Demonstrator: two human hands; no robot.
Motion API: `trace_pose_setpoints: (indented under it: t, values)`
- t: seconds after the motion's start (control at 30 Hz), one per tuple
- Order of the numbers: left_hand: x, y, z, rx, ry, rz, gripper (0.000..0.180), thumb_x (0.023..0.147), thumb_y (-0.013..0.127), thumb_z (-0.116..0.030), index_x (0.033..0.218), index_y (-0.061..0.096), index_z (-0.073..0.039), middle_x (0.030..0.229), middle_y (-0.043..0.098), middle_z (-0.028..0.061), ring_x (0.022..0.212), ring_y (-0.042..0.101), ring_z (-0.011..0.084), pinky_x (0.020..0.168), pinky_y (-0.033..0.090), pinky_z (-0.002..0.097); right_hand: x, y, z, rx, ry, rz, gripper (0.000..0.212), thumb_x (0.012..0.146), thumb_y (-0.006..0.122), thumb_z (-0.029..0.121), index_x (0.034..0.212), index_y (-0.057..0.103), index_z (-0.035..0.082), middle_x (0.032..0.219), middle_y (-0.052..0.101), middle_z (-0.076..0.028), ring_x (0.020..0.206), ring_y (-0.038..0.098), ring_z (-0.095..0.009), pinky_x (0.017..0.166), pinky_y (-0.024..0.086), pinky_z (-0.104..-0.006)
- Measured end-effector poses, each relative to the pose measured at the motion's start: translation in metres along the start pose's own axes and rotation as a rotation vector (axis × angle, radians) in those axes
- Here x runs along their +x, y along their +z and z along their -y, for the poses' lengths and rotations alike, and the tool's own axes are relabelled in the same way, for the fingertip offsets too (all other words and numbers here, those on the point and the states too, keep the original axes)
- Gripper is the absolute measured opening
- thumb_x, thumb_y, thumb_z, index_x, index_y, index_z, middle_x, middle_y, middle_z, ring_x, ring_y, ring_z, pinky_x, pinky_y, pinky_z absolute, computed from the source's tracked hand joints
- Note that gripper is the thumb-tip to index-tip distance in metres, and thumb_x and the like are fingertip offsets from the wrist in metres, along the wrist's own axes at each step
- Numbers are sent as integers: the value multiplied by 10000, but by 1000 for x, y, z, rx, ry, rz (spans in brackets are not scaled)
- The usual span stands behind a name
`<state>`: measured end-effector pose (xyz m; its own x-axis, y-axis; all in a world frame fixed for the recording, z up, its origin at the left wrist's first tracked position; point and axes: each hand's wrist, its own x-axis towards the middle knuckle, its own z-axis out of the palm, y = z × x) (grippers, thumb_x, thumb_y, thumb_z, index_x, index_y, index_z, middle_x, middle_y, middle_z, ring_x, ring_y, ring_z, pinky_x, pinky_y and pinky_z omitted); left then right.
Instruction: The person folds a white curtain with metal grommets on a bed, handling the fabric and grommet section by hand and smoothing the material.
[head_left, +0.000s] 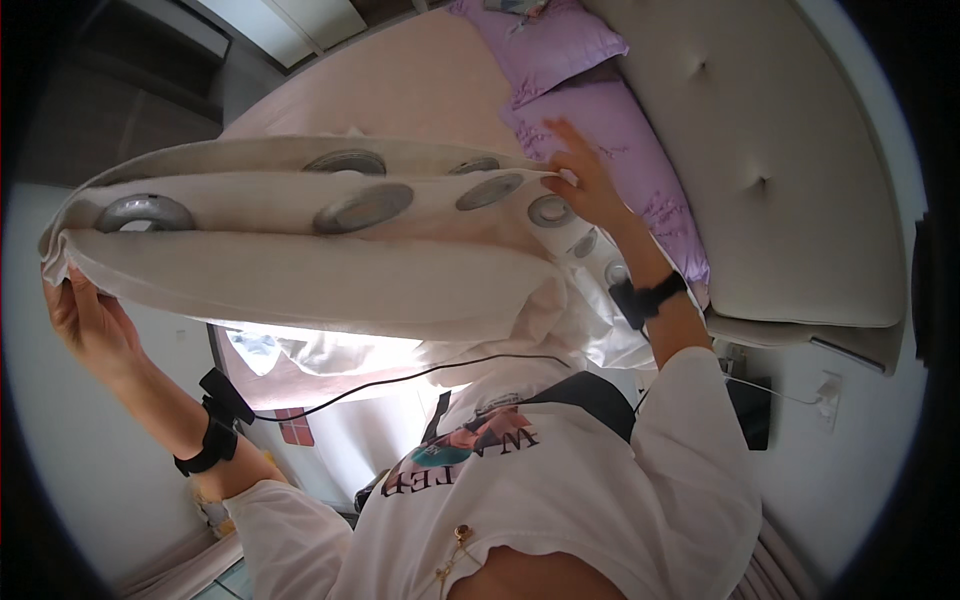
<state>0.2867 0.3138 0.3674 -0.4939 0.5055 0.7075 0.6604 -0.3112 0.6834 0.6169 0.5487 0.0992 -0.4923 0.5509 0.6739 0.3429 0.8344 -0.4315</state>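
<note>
A cream curtain [330, 275] with grey ring eyelets [365, 208] along its band stretches between my two hands in loose folds. At its far-left end, my left hand [90, 315] pinches the gathered corner, fingers closed around the cloth. At the right end, my right hand [590, 185] has the band's edge between thumb and forefinger, with its other fingers stretched outward. More eyelets hang just below that hand. The rest of the curtain falls in crumpled folds toward my body, and its lower part is hidden.
Beyond the curtain lies a bed with a pink cover [400, 90] and purple pillows [630, 150]. A padded beige headboard [800, 200] stands at the right. A black cable [400, 372] runs across my front from the left wrist strap [212, 435]. A wall socket [828, 395] is at right.
</note>
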Motion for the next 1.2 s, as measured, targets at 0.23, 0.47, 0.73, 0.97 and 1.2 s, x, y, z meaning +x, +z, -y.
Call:
trace_pose_setpoints:
  t: [0.23, 0.47, 0.73, 0.97, 1.2]
  values:
    - [14, 11, -7, 165, 113, 122, 196, 768, 481, -117, 912, 515, 11, 824, 545, 57, 764, 503, 99, 702, 378, 186, -12, 34, 11, 532, 389, 362, 250, 633, 515, -9, 863, 432, 45, 725, 476, -85, 641, 474, -232, 573, 381, -284]
    - [24, 49, -4, 387, -7, 11, 298, 688, 591, -238, 820, 551, 26, 730, 537, 65, 639, 487, 94, 596, 371, 174, -59, 42, 71, 235, -34, 248, 311, 631, 462, -38, 919, 459, 81, 1010, 406, -145, 679, 490, -255, 539, 405, -313]
    - [22, 83, -15, 414, -39, 41, 314, 672, 587, -244, 825, 552, 28, 706, 532, 76, 612, 494, 120, 594, 378, 199, -68, 58, 121, 144, 121, 329, 416, 561, 596, 261, 874, 485, 11, 967, 375, -160, 799, 418, -275, 642, 343, -386]
    - [11, 106, -13, 373, 23, 80, 326, 658, 597, -258, 843, 559, 7, 714, 542, 72, 620, 501, 122, 602, 387, 216, -58, 81, 141, 82, 416, 291, 755, 473, 618, 480, 965, 392, -46, 954, 354, -167, 892, 362, -299, 732, 255, -437]
    - [4, 104, -20, 418, 10, 124, 327, 689, 572, -265, 866, 551, 9, 751, 555, 106, 651, 530, 153, 632, 399, 240, -47, 83, 149, 111, 588, 288, 778, 446, 636, 465, 970, 359, -38, 1008, 320, -177, 956, 321, -317, 781, 226, -462]
